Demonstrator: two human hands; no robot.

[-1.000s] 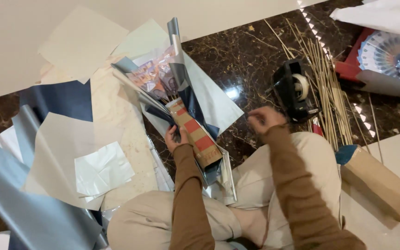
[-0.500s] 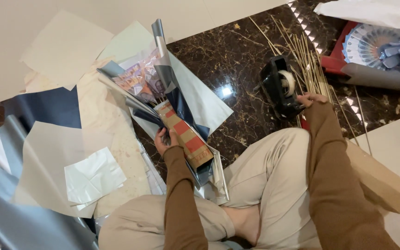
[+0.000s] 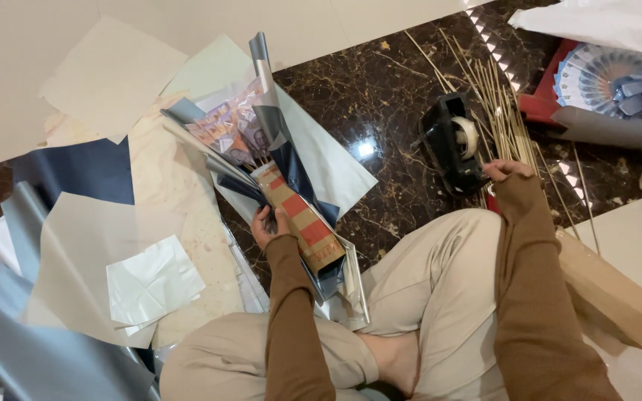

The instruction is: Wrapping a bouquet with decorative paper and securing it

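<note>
Half-wrapped: left hand (image 3: 267, 226) clasping striped brown paper-wrapped bouquet stem (image 3: 302, 223); right hand (image 3: 504, 172) curled beside black tape dispenser (image 3: 452, 142), grip hidden; taping undone

Dark veined marble floor (image 3: 403, 111) gleams under one bright light reflection (image 3: 366, 150), bordered by cream tiles (image 3: 53, 30).

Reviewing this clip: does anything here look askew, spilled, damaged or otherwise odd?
Nothing looks damaged or spilled. The floor is cluttered: wrapping sheets lie overlapped at mixed angles, and thin sticks are fanned loosely beside the tape dispenser. The left hand holds the wrapped bundle tilted; the right hand reaches by the dispenser.
</note>
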